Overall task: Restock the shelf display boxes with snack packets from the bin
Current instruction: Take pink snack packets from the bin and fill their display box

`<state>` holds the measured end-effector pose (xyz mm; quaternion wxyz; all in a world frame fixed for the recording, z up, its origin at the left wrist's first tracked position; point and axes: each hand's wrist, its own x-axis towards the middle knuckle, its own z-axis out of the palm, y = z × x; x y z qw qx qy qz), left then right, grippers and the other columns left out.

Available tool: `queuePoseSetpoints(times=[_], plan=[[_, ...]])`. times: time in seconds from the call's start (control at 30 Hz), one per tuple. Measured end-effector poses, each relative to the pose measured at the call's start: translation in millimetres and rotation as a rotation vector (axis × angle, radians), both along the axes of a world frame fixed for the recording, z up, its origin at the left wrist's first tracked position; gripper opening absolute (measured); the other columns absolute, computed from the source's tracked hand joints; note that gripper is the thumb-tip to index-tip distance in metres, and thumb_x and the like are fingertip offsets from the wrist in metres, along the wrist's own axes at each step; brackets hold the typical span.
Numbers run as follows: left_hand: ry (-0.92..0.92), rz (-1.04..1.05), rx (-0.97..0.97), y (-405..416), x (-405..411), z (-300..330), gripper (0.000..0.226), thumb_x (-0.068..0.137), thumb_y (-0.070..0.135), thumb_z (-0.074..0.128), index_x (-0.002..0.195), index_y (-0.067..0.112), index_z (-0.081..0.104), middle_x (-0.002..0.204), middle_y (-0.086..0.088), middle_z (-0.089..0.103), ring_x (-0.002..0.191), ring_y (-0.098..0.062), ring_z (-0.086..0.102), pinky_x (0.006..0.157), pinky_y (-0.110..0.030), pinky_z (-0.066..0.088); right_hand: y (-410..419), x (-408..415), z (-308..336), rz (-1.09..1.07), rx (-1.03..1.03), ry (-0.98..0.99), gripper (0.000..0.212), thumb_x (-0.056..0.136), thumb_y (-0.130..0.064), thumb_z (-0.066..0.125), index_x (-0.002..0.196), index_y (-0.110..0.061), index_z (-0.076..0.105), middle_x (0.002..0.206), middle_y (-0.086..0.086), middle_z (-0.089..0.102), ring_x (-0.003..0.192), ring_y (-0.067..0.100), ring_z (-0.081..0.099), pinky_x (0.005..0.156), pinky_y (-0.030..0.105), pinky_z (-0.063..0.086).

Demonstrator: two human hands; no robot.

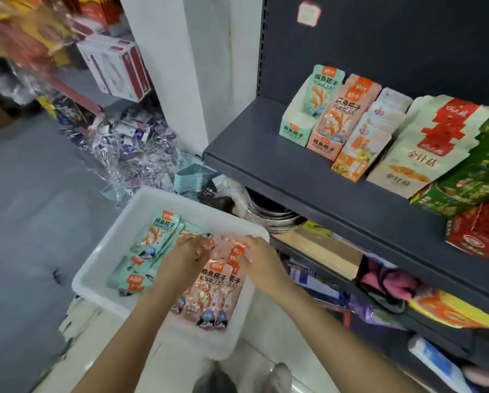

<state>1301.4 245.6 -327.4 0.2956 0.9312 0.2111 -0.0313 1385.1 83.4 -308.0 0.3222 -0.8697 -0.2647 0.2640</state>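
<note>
Both the left hand [187, 255] and right hand [257, 255] are pinching the top edges of the pink snack packets [212, 293], which are lying under them inside the white bin [101, 259].

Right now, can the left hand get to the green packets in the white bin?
Probably yes. The left hand is already inside the white bin, and the green packets lie uncovered right beside it, though its fingers are busy gathering pink packets.

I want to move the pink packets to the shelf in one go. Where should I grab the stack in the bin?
Probably at the top ends of the pink packets, from above, one hand per side edge: they lie flat and overlapping in the white bin, tops pointing toward the shelf.
</note>
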Motion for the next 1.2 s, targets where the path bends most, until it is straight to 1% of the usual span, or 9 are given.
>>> queuePoseSetpoints(times=[0.13, 0.23, 0.47, 0.57, 0.7, 0.87, 0.97, 1.07, 1.2], plan=[[0.02, 0.032, -0.043, 41.8, -27.7, -32.3, 0.035, 0.093, 0.022, 0.056, 0.127, 0.014, 0.053, 0.124, -0.005, 0.06, 0.109, -0.023, 0.058, 0.092, -0.035, 0.047, 37.3, -39.7, -35.2, -0.098, 0.014, 0.101, 0.048, 0.095, -0.015, 0.052, 0.141, -0.018, 0.039, 0.145, 0.0, 0.04, 0.134, 0.017, 0.037, 0.111, 0.03, 0.028], [0.088, -0.021, -0.038, 70.3, -39.2, -55.6, 0.051, 0.092, 0.025, 0.056, 0.139, 0.014, 0.041, 0.141, -0.009, 0.046, 0.127, -0.026, 0.045, 0.105, -0.039, 0.037, 59.4, -61.1, -61.6, -0.216, -0.013, 0.138, 0.058, 0.093, -0.02, 0.056, 0.145, -0.022, 0.03, 0.151, -0.005, 0.03, 0.141, 0.017, 0.026, 0.116, 0.04, 0.025], [0.308, -0.327, 0.121, 109.7, -48.3, -94.6, 0.083, 0.086, 0.056, 0.053, 0.15, 0.024, 0.011, 0.159, 0.0, 0.001, 0.146, -0.024, -0.003, 0.118, -0.046, 0.005, 79.1, -92.5, -102.3, -0.266, -0.352, 0.139, 0.089, 0.091, -0.038, 0.057, 0.151, -0.025, -0.006, 0.158, -0.001, -0.017, 0.145, 0.021, -0.014, 0.119, 0.047, 0.008], [0.303, -0.377, 0.16, 114.3, -51.8, -99.9, 0.083, 0.084, 0.059, 0.053, 0.15, 0.026, 0.013, 0.159, 0.001, -0.003, 0.146, -0.023, -0.006, 0.116, -0.045, 0.003, 83.0, -91.3, -109.7, -0.308, -0.365, 0.093, 0.093, 0.086, -0.03, 0.066, 0.152, -0.026, 0.0, 0.159, 0.002, -0.008, 0.146, 0.022, -0.007, 0.119, 0.044, 0.008], [0.275, -0.361, 0.173, 116.3, -51.1, -102.0, 0.076, 0.086, 0.055, 0.055, 0.148, 0.027, 0.021, 0.159, 0.002, 0.003, 0.146, -0.022, -0.003, 0.116, -0.044, 0.006, 91.4, -82.2, -113.2, -0.463, -0.335, -0.03, 0.086, 0.074, -0.022, 0.079, 0.143, -0.03, 0.028, 0.143, 0.011, 0.024, 0.131, 0.03, 0.034, 0.105, 0.046, 0.04], [0.227, -0.312, 0.116, 113.7, -47.4, -101.7, 0.067, 0.087, 0.048, 0.058, 0.144, 0.027, 0.031, 0.157, 0.001, 0.014, 0.145, -0.022, 0.004, 0.116, -0.044, 0.01, 88.1, -67.8, -93.6, -0.645, -0.237, -0.11, 0.023, 0.088, -0.005, 0.058, 0.111, -0.011, 0.062, 0.118, 0.012, 0.047, 0.098, 0.027, 0.057, 0.09, 0.032, 0.046], [0.181, -0.325, 0.048, 105.2, -39.9, -94.9, 0.064, 0.084, 0.035, 0.061, 0.142, 0.027, 0.036, 0.155, 0.002, 0.021, 0.145, -0.02, 0.009, 0.116, -0.045, 0.014, 76.1, -68.7, -76.5, -0.714, -0.046, -0.064, 0.01, 0.09, -0.004, 0.057, 0.09, -0.013, 0.061, 0.104, 0.006, 0.053, 0.09, 0.018, 0.057, 0.081, 0.02, 0.041], [0.1, -0.365, -0.088, 89.8, -24.6, -86.5, 0.053, 0.086, 0.019, 0.057, 0.137, 0.021, 0.045, 0.149, -0.001, 0.034, 0.138, -0.023, 0.027, 0.113, -0.04, 0.024, 61.0, -65.8, -62.9, -0.823, 0.119, 0.01, 0.004, 0.093, -0.009, 0.055, 0.09, -0.011, 0.054, 0.096, 0.006, 0.064, 0.087, 0.019, 0.06, 0.074, 0.027, 0.046], [0.111, -0.419, -0.234, 61.8, 0.4, -77.8, 0.043, 0.092, 0.013, 0.053, 0.135, 0.017, 0.048, 0.137, -0.009, 0.048, 0.105, -0.022, 0.057, 0.101, -0.035, 0.041, 35.3, -56.2, -51.2, -0.955, 0.24, 0.007, 0.008, 0.094, -0.008, 0.052, 0.088, -0.012, 0.051, 0.088, 0.005, 0.064, 0.084, 0.022, 0.061, 0.068, 0.035, 0.049]])
